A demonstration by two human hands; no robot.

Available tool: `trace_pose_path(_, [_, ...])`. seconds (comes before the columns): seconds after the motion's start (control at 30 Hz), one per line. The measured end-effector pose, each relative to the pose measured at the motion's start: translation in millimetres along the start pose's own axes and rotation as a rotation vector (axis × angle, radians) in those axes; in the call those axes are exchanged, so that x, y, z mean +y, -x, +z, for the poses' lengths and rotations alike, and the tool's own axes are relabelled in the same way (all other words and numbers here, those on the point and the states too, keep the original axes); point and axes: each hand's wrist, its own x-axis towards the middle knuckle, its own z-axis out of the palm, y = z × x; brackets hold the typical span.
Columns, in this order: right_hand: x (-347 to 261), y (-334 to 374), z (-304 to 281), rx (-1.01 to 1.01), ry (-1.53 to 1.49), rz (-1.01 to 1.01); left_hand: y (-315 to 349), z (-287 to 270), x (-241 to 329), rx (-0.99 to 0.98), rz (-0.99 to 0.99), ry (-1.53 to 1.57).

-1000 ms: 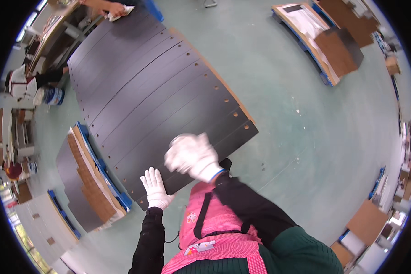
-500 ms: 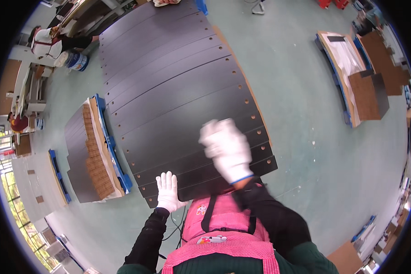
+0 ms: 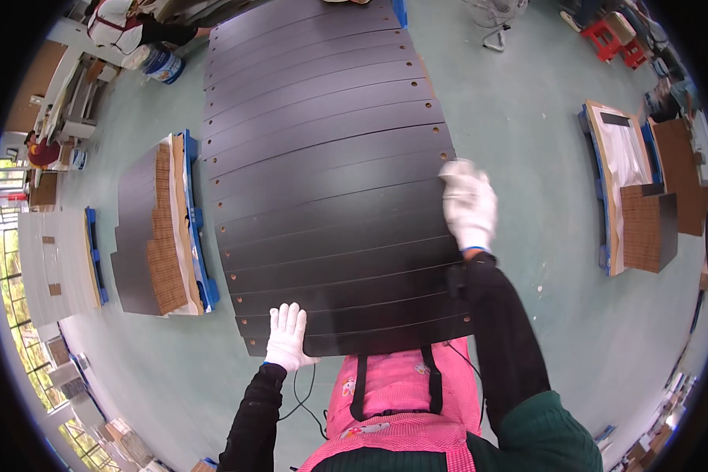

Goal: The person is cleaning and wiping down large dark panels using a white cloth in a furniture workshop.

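Observation:
In front of me lies a broad bed of dark grey-black boards, laid edge to edge, with small round holes along both side ends. My left hand, in a white glove, rests with fingers stretched out on the near left corner of the closest board. Over the right ends of the boards is my right hand, also white-gloved. Its fingers are curled in and slightly blurred, and what they may hold is hidden. I wear a pink apron against the near edge.
Pallets with stacked boards stand at the left and right. A person reaches toward the far left end of the boards, beside a blue-and-white bucket. Red stools and a fan stand far right. Cables hang near my left forearm.
My right hand has swept from over the near middle of the boards to their right edge. The left hand stays at the near left corner. My view has turned a little.

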Motion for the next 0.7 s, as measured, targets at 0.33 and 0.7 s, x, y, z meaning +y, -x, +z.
trace_pose_path(0.33, [-51,42,-33,-0.180,0.282,-0.025,-197,-96,46,0.746,-0.621,0.312])
trace_pose_path(0.7, [-95,-7,6,-0.665,0.137,-0.433,-284,-78,49,0.601,-0.944,0.022])
